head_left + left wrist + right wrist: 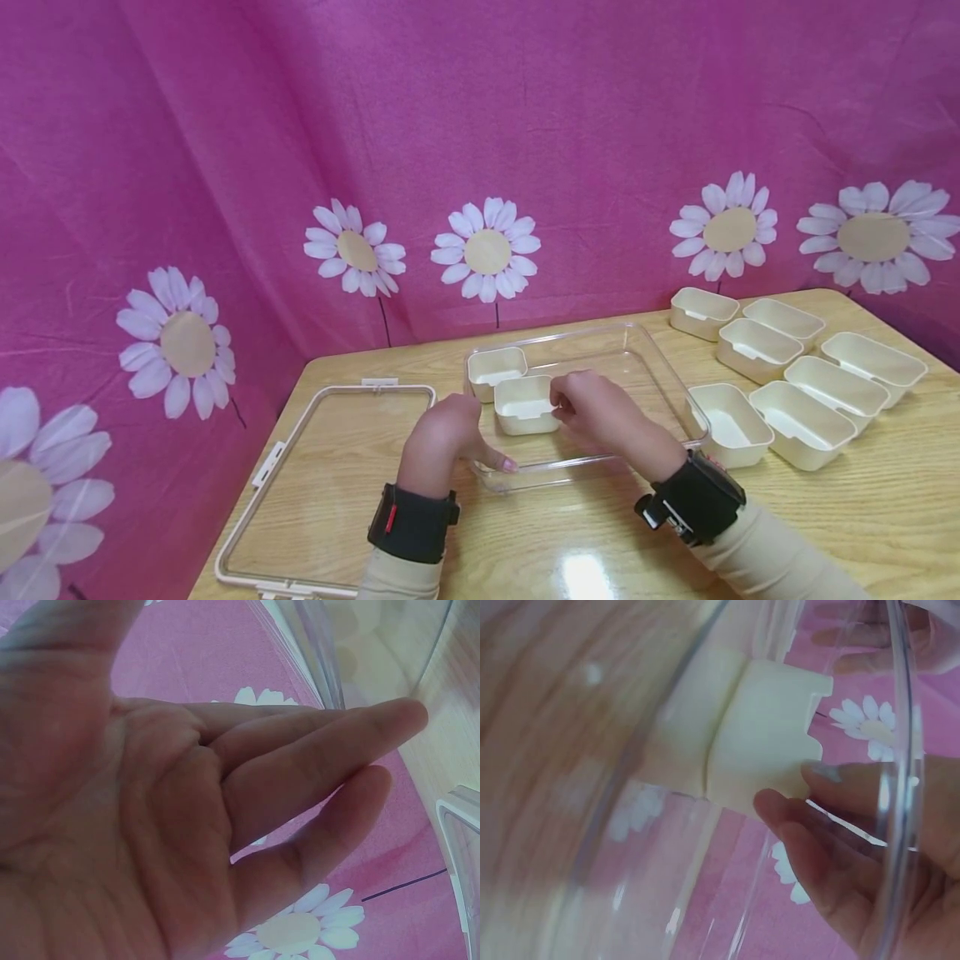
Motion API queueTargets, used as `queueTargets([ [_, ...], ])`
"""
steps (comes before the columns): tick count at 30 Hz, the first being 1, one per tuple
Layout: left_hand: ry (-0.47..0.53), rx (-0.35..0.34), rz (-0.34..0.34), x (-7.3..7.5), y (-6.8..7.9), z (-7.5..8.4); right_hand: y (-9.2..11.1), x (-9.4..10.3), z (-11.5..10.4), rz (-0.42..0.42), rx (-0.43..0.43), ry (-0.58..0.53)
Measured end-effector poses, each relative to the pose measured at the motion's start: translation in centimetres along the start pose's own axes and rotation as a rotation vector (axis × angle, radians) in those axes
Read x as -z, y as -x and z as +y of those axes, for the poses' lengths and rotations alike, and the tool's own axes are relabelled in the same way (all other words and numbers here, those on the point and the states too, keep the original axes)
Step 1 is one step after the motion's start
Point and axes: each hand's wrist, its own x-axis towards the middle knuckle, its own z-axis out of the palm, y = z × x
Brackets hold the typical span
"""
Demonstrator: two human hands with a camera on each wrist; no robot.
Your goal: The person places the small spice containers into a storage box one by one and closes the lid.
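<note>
Head view: a small cream bin (525,408) is pinched by the right hand (600,412).
Within a clear box (540,477), lower middle of the frame, it is gripped at its right side; the left hand (448,437) is held straight-fingered at the box's lower-left corner.

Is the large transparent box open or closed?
Open: the lid lies beside the box, and the right hand is inside.

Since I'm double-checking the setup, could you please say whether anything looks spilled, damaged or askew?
Nothing looks spilled or visibly damaged. The front tub in the clear box sits slightly out of line with the rear tub, but the right hand grips it, so that hardly seems odd.
</note>
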Motion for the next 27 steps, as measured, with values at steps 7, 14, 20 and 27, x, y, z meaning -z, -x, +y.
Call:
queueTargets([
  [7, 0.013, -0.005, -0.004, -0.1, -0.2, -0.2, 0.1, -0.9, -0.2, 0.078, 0.021, 0.024],
  [14, 0.069, -0.041, 0.010, -0.2, -0.1, -0.4, 0.0, -1.4, -0.5, 0.111, 0.064, -0.009],
  [20, 0.084, -0.048, 0.020, -0.2, 0.0, -0.4, 0.0, -1.6, -0.8, 0.101, 0.061, -0.038],
  [27, -0.006, -0.027, 0.027, -0.1, -0.1, -0.3, -0.1, -1.4, -1.2, 0.011, 0.091, -0.109],
])
